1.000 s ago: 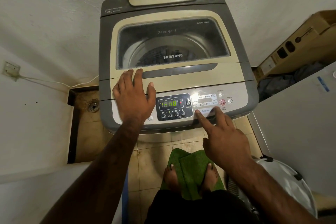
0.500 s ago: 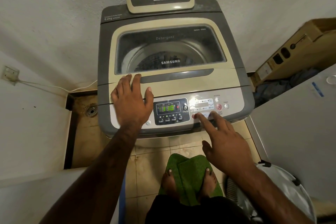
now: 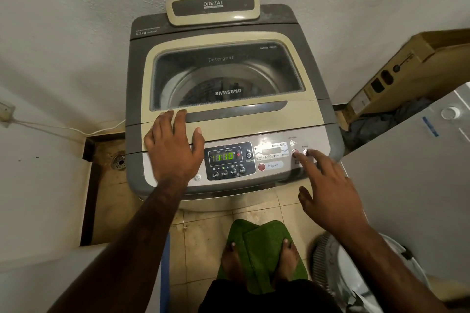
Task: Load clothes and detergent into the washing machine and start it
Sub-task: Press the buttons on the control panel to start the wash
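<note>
A grey and cream top-loading washing machine (image 3: 254, 124) stands against the wall with its glass lid (image 3: 226, 76) down. Dark clothes show dimly in the drum through the glass. The control panel's display (image 3: 223, 157) reads 1:10 in green. My left hand (image 3: 173, 147) lies flat, fingers spread, on the lid's front left edge. My right hand (image 3: 328, 190) reaches to the panel's right end, its index fingertip on the red start/pause button (image 3: 295, 152), next to the power button (image 3: 305, 151). The red program button (image 3: 261, 167) is uncovered. No detergent container is in view.
A cardboard box (image 3: 407, 68) leans at the right, with dark cloth (image 3: 376, 122) below it. A white surface (image 3: 417, 180) flanks the machine on the right; a white fan (image 3: 356, 272) lies below it. A floor drain (image 3: 119, 161) sits at left. My feet stand on a green mat (image 3: 259, 249).
My right hand left the program button and moved right to the red start/pause button. The display went from 1:48 to 1:10. My left hand stayed on the lid.
</note>
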`<state>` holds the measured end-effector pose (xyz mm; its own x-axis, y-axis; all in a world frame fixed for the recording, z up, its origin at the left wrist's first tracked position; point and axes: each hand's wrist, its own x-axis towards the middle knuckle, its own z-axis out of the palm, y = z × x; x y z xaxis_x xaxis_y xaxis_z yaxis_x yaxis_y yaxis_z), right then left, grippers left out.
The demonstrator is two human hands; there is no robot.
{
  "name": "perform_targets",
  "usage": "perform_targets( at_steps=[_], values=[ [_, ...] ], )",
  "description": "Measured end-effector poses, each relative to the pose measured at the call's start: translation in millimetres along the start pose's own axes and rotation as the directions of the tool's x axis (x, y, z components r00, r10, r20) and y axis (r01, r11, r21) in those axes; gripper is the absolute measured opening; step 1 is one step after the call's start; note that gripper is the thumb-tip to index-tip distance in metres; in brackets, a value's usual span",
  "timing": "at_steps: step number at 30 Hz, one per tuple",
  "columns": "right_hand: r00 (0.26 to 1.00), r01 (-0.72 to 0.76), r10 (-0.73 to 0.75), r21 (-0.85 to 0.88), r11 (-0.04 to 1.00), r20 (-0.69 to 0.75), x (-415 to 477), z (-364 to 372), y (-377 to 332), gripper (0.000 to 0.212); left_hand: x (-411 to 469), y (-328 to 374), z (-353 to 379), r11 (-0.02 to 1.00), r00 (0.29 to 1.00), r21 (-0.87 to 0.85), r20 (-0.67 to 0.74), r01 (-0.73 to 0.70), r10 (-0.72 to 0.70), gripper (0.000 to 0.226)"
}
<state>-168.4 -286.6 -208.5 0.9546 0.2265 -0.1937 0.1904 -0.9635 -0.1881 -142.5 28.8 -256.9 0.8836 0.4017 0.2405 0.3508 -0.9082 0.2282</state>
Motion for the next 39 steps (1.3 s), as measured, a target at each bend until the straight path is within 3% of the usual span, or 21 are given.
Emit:
perform_targets(
  at_steps=[15, 29, 39],
  values=[
    [1.000, -0.019, 0.017, -0.059, 0.998, -0.026, 3.8, 6.2, -0.4, 0.082, -0.1, 1.1, -0.4, 1.000, 1.000, 0.001, -0.003, 0.002, -0.002, 0.056],
    [0.999, 0.038, -0.035, -0.108, 0.993, 0.029, 0.3, 7.0, 3.7, 0.093, -0.9, 1.9, -3.5, 1.000, 1.000, 0.006, 0.009, 0.004, -0.004, 0.055],
    [0.997, 0.073, -0.069, -0.115, 0.991, 0.038, 2.0, -3.0, 4.5, 0.088, -2.1, 3.7, -6.7, 0.997, 0.997, 0.060, 0.066, -0.042, 0.038, 0.056]
  ],
)
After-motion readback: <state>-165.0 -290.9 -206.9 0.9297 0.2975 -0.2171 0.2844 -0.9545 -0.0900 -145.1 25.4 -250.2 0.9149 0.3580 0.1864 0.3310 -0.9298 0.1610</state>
